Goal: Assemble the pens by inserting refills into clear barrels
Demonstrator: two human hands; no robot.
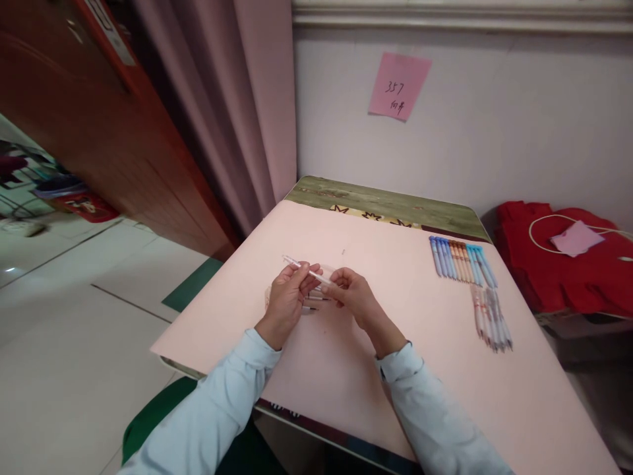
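Above the middle of the table a slim whitish pen point(316, 275) is held in both hands, slanting down from left to right. My left hand point(288, 293) pinches it near its upper left part, fingers closed. At its lower right end, the thumb and fingers of my right hand point(353, 293) are closed on it. Beneath and behind my hands lie more pens point(316, 298), partly hidden. To the right, a row of blue, brown and light blue pens point(459, 260) lies side by side, with several clear-bodied pens point(491, 316) just below it.
A pale pink sheet point(222, 310) covers most of the table point(435, 211). Red cloth point(544, 264) with a white cord and pink paper lies at the right. A pink note point(399, 86) is on the wall. A curtain point(262, 86) and wooden door point(128, 132) stand left.
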